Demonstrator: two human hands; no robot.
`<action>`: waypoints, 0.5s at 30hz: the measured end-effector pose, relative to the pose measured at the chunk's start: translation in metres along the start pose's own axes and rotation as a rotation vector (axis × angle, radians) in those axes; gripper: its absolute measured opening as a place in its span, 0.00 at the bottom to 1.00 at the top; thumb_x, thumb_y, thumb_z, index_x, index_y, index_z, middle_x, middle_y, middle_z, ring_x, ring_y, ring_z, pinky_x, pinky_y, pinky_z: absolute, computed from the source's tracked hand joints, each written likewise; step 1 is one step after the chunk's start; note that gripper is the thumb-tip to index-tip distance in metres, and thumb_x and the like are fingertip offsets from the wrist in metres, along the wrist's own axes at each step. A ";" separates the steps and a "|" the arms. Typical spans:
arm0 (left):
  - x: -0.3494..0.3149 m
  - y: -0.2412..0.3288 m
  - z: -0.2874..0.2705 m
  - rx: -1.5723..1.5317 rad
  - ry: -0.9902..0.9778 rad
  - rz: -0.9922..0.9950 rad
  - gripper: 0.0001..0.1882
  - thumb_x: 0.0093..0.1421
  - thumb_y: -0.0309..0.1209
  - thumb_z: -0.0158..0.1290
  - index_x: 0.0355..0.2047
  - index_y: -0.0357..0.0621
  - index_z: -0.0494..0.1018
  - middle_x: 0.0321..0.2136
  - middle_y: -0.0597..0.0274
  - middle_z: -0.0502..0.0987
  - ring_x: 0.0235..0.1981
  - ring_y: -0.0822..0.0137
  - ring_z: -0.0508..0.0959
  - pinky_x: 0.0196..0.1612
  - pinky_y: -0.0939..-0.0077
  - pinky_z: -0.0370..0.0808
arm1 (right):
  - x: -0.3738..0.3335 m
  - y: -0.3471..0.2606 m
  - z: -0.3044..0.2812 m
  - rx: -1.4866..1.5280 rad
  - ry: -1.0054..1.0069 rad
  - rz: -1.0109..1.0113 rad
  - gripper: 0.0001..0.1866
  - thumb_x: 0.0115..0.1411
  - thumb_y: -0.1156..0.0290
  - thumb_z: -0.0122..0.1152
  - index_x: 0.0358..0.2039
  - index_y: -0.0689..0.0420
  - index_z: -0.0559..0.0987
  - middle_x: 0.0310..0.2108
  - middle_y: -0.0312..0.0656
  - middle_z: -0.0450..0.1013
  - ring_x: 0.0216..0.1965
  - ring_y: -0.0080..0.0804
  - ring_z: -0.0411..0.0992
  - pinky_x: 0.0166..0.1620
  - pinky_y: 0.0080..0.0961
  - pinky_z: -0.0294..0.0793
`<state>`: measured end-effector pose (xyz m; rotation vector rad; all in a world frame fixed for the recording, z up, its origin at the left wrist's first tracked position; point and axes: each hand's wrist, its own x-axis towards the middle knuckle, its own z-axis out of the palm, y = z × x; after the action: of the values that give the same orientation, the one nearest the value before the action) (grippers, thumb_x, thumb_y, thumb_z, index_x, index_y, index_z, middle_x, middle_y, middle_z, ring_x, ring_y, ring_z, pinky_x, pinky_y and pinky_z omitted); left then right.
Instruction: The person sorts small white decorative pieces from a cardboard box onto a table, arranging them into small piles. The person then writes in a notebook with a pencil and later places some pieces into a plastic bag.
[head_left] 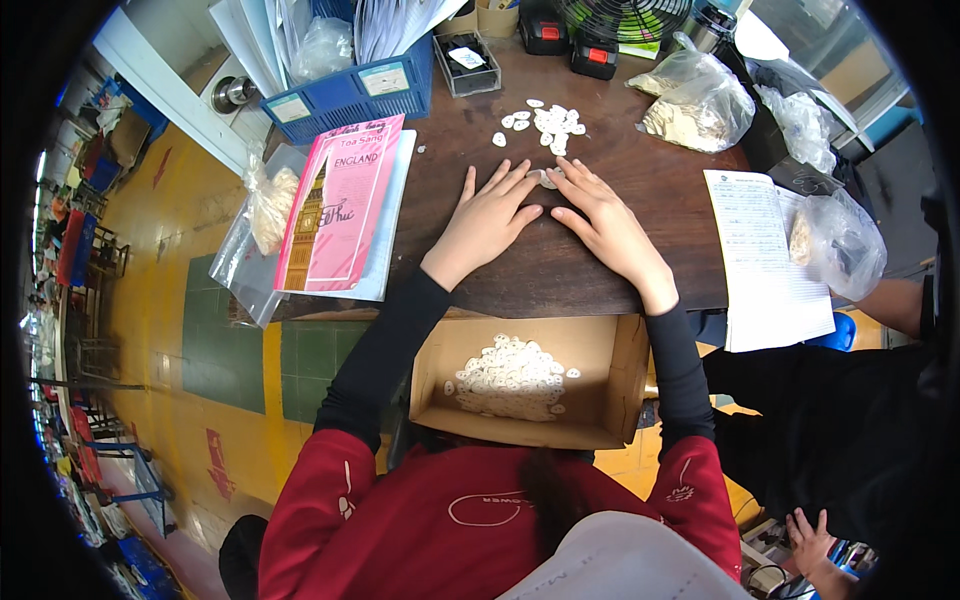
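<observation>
White pieces point(545, 180) on brown table point(520, 285), between both hands' fingertips. Left hand point(490, 215) and right hand point(608, 222) palm-down, fingers apart. Loose cluster point(556, 126) just beyond; cardboard box point(628, 385) with bigger heap point(510, 372) at near edge.

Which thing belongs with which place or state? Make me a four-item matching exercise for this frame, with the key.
1. cardboard box
2. pink booklet
3. lined notebook
4. left hand

A. partly covered by a clear plastic bag
B. palm down, close beside the right hand
C. below the near edge of the brown table, holding a heap of white pieces
D. lying just in front of the blue file basket

Pairs: 1-C, 2-D, 3-A, 4-B
</observation>
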<state>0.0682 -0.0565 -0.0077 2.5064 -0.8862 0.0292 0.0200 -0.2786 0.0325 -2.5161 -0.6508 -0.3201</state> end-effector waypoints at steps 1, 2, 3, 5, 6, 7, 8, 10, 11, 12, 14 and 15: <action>-0.007 -0.001 -0.003 -0.002 -0.007 0.010 0.30 0.75 0.48 0.45 0.73 0.53 0.62 0.75 0.59 0.57 0.77 0.55 0.53 0.75 0.37 0.39 | 0.004 0.006 0.005 -0.066 -0.036 -0.009 0.28 0.70 0.59 0.59 0.66 0.57 0.73 0.70 0.51 0.64 0.73 0.50 0.59 0.73 0.43 0.59; -0.015 -0.001 -0.007 -0.007 -0.010 0.019 0.29 0.75 0.48 0.45 0.72 0.53 0.62 0.75 0.60 0.57 0.77 0.55 0.53 0.76 0.37 0.39 | 0.005 0.010 0.008 -0.151 -0.127 0.049 0.28 0.70 0.58 0.58 0.66 0.57 0.72 0.71 0.51 0.64 0.73 0.50 0.59 0.73 0.43 0.58; -0.022 -0.001 -0.009 -0.002 -0.002 0.019 0.28 0.75 0.47 0.45 0.71 0.54 0.64 0.75 0.60 0.58 0.77 0.55 0.53 0.76 0.40 0.40 | 0.002 0.011 0.011 -0.150 -0.123 0.041 0.28 0.71 0.56 0.58 0.66 0.55 0.73 0.71 0.50 0.63 0.73 0.50 0.58 0.74 0.43 0.56; -0.033 -0.002 -0.015 -0.023 -0.006 0.044 0.27 0.74 0.47 0.46 0.71 0.56 0.65 0.74 0.60 0.59 0.77 0.55 0.53 0.76 0.40 0.40 | -0.012 0.011 0.009 -0.096 -0.112 0.004 0.27 0.70 0.57 0.58 0.67 0.53 0.73 0.71 0.50 0.63 0.73 0.49 0.58 0.74 0.44 0.56; -0.037 -0.002 -0.016 -0.034 -0.023 0.046 0.27 0.74 0.46 0.47 0.70 0.56 0.66 0.74 0.60 0.59 0.77 0.55 0.54 0.76 0.41 0.40 | -0.021 0.009 0.005 -0.079 -0.140 0.020 0.27 0.70 0.57 0.58 0.67 0.52 0.73 0.71 0.49 0.63 0.73 0.49 0.58 0.74 0.44 0.55; -0.039 -0.002 -0.016 -0.050 -0.003 0.061 0.27 0.74 0.46 0.47 0.70 0.57 0.66 0.74 0.60 0.59 0.77 0.54 0.54 0.76 0.41 0.40 | -0.030 0.006 0.001 -0.038 -0.154 0.033 0.27 0.70 0.57 0.59 0.67 0.51 0.73 0.71 0.49 0.63 0.73 0.49 0.58 0.74 0.45 0.55; -0.040 -0.003 -0.016 -0.060 0.007 0.071 0.26 0.74 0.46 0.48 0.70 0.57 0.67 0.74 0.60 0.60 0.76 0.54 0.54 0.76 0.41 0.40 | -0.038 0.003 -0.003 0.002 -0.167 0.048 0.27 0.70 0.58 0.59 0.67 0.50 0.73 0.71 0.49 0.63 0.74 0.49 0.58 0.74 0.46 0.54; -0.039 -0.003 -0.015 -0.087 0.029 0.082 0.26 0.73 0.45 0.48 0.69 0.59 0.68 0.74 0.60 0.60 0.76 0.52 0.53 0.77 0.41 0.41 | -0.049 -0.001 -0.012 0.042 -0.143 0.084 0.27 0.70 0.58 0.59 0.68 0.49 0.73 0.71 0.49 0.63 0.74 0.49 0.58 0.75 0.47 0.53; -0.038 -0.003 -0.014 -0.105 0.043 0.079 0.25 0.73 0.45 0.49 0.69 0.59 0.68 0.74 0.60 0.60 0.76 0.51 0.53 0.76 0.41 0.41 | -0.053 -0.003 -0.015 0.041 -0.110 0.102 0.27 0.70 0.58 0.59 0.68 0.49 0.73 0.71 0.49 0.63 0.74 0.49 0.58 0.75 0.48 0.53; -0.038 -0.002 -0.013 -0.129 0.090 0.101 0.25 0.73 0.45 0.49 0.69 0.60 0.68 0.74 0.60 0.59 0.76 0.50 0.53 0.76 0.40 0.41 | -0.056 -0.005 -0.017 0.036 -0.079 0.118 0.27 0.70 0.59 0.59 0.68 0.49 0.72 0.71 0.49 0.63 0.74 0.50 0.57 0.75 0.48 0.53; -0.039 -0.001 -0.012 0.000 0.105 0.138 0.25 0.71 0.50 0.51 0.66 0.64 0.72 0.74 0.58 0.60 0.75 0.44 0.53 0.75 0.37 0.45 | -0.057 -0.007 -0.017 -0.005 -0.070 0.131 0.27 0.69 0.57 0.59 0.67 0.46 0.73 0.72 0.49 0.61 0.74 0.51 0.56 0.75 0.49 0.52; -0.039 0.000 -0.012 0.034 0.109 0.166 0.25 0.70 0.51 0.51 0.65 0.65 0.73 0.74 0.58 0.58 0.76 0.44 0.52 0.75 0.35 0.45 | -0.056 -0.008 -0.016 -0.050 -0.077 0.113 0.27 0.69 0.57 0.59 0.67 0.45 0.74 0.73 0.49 0.61 0.75 0.51 0.55 0.75 0.49 0.52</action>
<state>0.0387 -0.0282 -0.0040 2.4299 -1.0530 0.2339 -0.0336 -0.3025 0.0298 -2.6113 -0.5327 -0.2017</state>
